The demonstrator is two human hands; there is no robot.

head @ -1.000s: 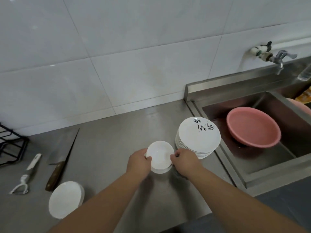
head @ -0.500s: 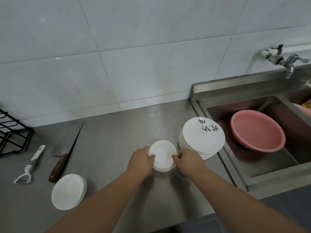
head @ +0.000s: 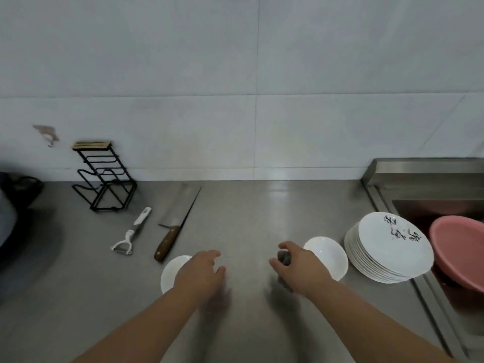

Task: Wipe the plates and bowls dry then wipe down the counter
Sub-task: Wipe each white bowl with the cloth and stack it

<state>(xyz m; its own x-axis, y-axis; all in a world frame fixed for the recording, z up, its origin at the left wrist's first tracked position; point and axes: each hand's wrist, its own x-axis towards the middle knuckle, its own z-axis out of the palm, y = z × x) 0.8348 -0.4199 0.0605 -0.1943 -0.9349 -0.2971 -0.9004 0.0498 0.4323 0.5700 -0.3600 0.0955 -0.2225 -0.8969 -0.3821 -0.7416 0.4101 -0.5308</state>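
Observation:
A small white bowl (head: 328, 254) sits on the steel counter (head: 248, 218), just left of a stack of white plates (head: 390, 251) with black writing on the top one. My right hand (head: 301, 268) is in front of that bowl, and its fingers curl round a small grey cloth (head: 284, 258). An upturned white bowl (head: 170, 273) lies at the left. My left hand (head: 201, 273) hovers over its right edge with loose fingers, holding nothing.
A cleaver (head: 178, 224) and a white peeler (head: 132, 233) lie at the left, with a black wire rack (head: 104, 176) behind them. A pink basin (head: 461, 244) stands in the sink (head: 392, 179) at the right. A dark object fills the far left edge.
Both hands have let go of the small bowl, which now rests beside the plates. My left hand moved left toward the upturned bowl. The grey cloth now shows in my right hand. The view swung left.

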